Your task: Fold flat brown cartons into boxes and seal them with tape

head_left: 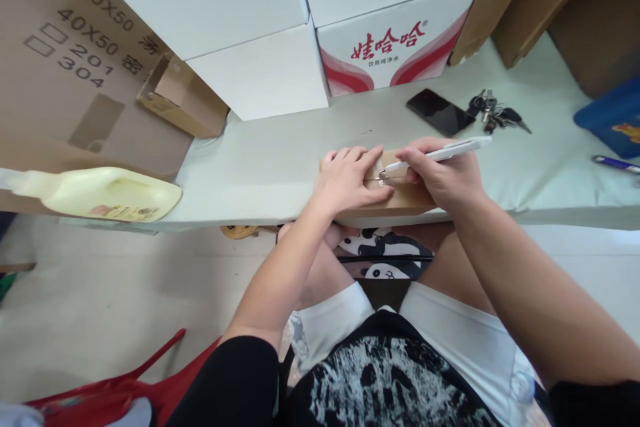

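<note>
A small brown cardboard box [407, 199] lies at the front edge of the table, with clear tape over the seam on its top. My left hand [349, 180] rests on the left part of the box, its fingers spread beside the tape. In my right hand [445, 173] is a white pen-like tool [463, 147], pinched between thumb and fingers. The tool's tip touches the taped seam, close to my left thumb and index finger. Part of the box is hidden under both hands.
Behind the hands on the pale table [270, 147] lie a black phone [440, 111] and keys [495, 111]. White boxes [265, 73] stand along the back. At left is a yellow bottle [115, 195]; at right, a blue container [613, 119] and a blue pen [616, 163].
</note>
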Tool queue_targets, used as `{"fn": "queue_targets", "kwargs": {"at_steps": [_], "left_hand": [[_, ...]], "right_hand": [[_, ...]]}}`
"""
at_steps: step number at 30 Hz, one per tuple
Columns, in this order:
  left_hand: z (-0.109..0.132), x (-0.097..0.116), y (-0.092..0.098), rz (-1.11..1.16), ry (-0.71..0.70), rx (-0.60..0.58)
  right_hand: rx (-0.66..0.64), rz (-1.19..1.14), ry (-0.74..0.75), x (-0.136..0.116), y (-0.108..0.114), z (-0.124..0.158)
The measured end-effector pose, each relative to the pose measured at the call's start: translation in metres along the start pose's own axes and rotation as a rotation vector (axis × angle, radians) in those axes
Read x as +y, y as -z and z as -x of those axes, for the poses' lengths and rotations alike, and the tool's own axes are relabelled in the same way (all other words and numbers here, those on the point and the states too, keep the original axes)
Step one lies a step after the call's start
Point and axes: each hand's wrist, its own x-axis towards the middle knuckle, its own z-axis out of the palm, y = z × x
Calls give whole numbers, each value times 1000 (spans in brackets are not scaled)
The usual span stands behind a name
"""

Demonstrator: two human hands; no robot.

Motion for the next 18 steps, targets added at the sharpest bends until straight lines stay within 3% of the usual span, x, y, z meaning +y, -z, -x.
{"fn": "queue_targets", "kwargs": {"at_steps": [9, 18], "left_hand": [[-1, -1, 0, 2, -8, 15], [0, -1, -1, 6, -7, 11]], "right_hand": [[-15, 57, -56, -9, -5, 1], [-17, 83, -13, -8, -6, 0]]}}
